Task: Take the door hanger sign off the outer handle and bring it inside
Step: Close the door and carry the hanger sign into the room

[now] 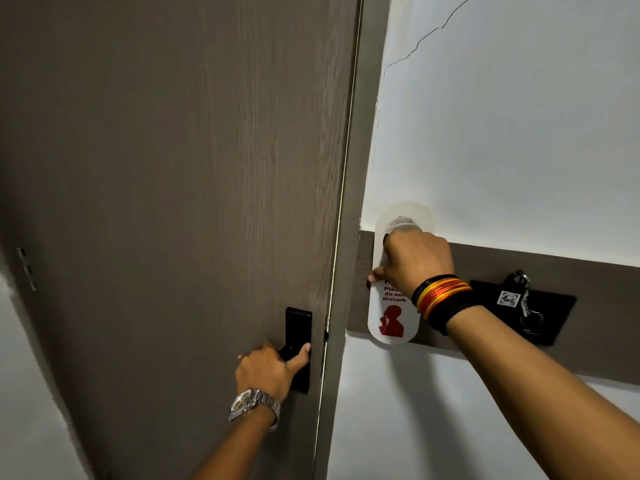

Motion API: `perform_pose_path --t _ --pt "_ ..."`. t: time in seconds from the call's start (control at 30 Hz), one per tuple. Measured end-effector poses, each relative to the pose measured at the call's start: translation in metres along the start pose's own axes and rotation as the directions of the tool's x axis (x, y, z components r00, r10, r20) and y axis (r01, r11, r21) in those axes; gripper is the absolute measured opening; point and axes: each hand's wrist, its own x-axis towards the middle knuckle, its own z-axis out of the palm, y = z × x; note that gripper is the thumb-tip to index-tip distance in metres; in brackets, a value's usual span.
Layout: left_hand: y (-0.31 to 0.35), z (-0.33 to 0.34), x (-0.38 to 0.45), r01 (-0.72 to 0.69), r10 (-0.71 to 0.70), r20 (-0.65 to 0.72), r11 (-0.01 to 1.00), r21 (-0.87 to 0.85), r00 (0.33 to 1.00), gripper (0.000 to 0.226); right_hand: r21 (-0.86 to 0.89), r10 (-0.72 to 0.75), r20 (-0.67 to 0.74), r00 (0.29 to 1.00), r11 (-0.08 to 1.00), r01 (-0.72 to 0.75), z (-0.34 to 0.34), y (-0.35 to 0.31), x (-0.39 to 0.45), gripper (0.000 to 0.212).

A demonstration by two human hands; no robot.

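A white door hanger sign (393,320) with red "do not disturb" lettering and a red figure hangs against the wall to the right of the brown door (173,168). My right hand (415,259) is closed on the sign's upper part, just below its round hole. My left hand (268,370), with a metal watch on the wrist, grips the black door handle (298,330) on the door's inner face. The door's edge lies close to the frame. The outer handle is hidden.
A brown band (588,278) runs along the white wall. On it sits a black card holder (540,313) with a key and tag hanging from it, just right of my right wrist. A hinge (26,268) shows at far left.
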Motion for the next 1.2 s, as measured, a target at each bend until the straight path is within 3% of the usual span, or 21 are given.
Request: perform_pose_path --t 0.27,0.4,1.2 --pt "0.009 0.013 0.016 0.039 -0.032 0.077 0.996 -0.082 0.996 0.072 0.003 -0.002 0.005 1.0 1.0 0.002 0.006 -0.005 0.002 0.049" --pt "0.015 0.019 0.026 0.06 -0.052 0.103 0.995 -0.079 0.993 0.074 0.021 0.012 0.022 1.0 1.0 -0.013 0.007 -0.004 0.006 0.056" --pt "0.024 0.027 0.046 0.027 -0.022 0.118 0.999 -0.042 0.993 0.08 0.063 -0.016 0.037 0.999 0.998 0.014 0.013 0.002 0.006 0.05"
